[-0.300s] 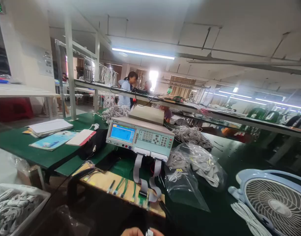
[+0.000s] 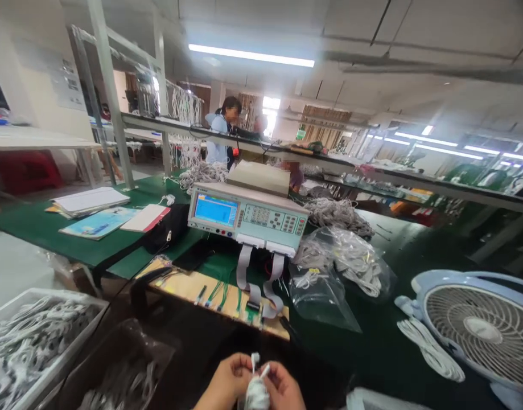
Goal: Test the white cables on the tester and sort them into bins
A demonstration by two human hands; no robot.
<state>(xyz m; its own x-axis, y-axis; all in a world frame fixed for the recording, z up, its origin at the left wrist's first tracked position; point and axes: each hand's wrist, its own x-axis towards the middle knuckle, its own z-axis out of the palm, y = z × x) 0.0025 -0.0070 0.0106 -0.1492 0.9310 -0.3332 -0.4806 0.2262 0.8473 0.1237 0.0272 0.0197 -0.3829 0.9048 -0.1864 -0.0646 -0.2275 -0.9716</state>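
Note:
At the bottom middle, my left hand and my right hand are close together, fingers pinched. Between them is a white cable bundle, coiled, with two white ends sticking up. The left fingers are by the upright end with a small white connector; the right fingers grip near the other end. Beyond my hands lies a wooden board with green wires and small connectors along it. Two grey ribbon cables run from that board up to a bench tester with a lit blue screen.
A white bin full of cables stands at left, beside a bag of cables. Bagged cables, a fan and a cable coil lie right. Papers rest at left. A person stands behind the shelf.
The view has tilted down, so the scene sits higher in the picture. Both hands and the white cable bundle now show more fully; before, only fingertips and a white connector showed.

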